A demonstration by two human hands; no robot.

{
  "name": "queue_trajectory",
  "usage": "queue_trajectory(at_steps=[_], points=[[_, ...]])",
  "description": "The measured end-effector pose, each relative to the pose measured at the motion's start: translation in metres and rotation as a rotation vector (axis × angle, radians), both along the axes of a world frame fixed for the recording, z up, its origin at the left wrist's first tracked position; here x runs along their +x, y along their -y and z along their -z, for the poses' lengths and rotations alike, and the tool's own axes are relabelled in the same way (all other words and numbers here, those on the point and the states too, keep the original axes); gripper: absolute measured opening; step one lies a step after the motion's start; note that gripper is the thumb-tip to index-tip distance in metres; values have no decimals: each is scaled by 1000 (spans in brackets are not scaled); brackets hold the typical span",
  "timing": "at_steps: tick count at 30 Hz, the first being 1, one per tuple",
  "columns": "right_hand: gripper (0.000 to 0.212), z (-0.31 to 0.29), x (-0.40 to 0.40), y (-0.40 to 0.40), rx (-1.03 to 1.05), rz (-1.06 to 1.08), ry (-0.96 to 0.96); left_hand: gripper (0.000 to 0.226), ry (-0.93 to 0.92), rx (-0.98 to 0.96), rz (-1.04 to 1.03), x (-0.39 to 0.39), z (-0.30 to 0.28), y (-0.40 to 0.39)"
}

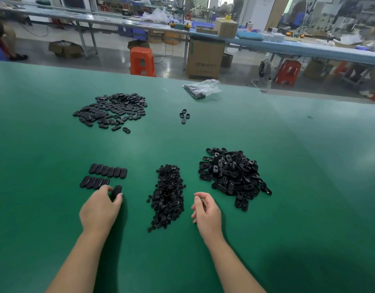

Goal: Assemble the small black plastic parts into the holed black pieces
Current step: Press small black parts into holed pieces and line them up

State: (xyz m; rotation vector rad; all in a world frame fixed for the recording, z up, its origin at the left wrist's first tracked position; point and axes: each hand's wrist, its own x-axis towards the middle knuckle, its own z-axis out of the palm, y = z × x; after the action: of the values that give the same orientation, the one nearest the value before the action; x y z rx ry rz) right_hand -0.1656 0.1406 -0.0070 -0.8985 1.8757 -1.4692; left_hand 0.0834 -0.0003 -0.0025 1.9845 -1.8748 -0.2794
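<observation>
On the green table (pixel 45 144), at the far left, you have a wide heap of oval black pieces (pixel 110 109), and nearer to you there are two neat rows of oval black pieces (pixel 104 176) lying side by side. Just at the near end of the lower row, your left hand (pixel 100 208) pinches one oval black piece (pixel 116 192) between the thumb and the fingers, with the piece touching the table or just above it; I cannot tell which. In the middle lies a long pile of small black plastic parts (pixel 167 195), between your two hands. A few loose pieces (pixel 184 116) lie farther away, and behind them a clear plastic bag (pixel 203 87). Your right hand (pixel 205 210) is beside the small parts, its fingers loosely curled and holding nothing visible. At the right is the heap of holed black pieces (pixel 233 176).
</observation>
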Motion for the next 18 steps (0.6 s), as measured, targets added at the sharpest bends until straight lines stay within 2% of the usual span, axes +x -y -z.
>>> queue_trajectory(at_steps=[5, 10, 14, 18], points=[[13, 0, 1, -1, -3, 4, -5, 16, 0, -43, 66, 2, 3, -5], [13, 0, 1, -1, 9, 1, -11, 34, 26, -6, 29, 3, 3, -1], [13, 0, 1, -1, 12, 0, -13, 38, -5, -12, 7, 2, 3, -3], [12, 0, 2, 0, 10, -5, -10, 22, -114, -45, 239, -11, 3, -10]])
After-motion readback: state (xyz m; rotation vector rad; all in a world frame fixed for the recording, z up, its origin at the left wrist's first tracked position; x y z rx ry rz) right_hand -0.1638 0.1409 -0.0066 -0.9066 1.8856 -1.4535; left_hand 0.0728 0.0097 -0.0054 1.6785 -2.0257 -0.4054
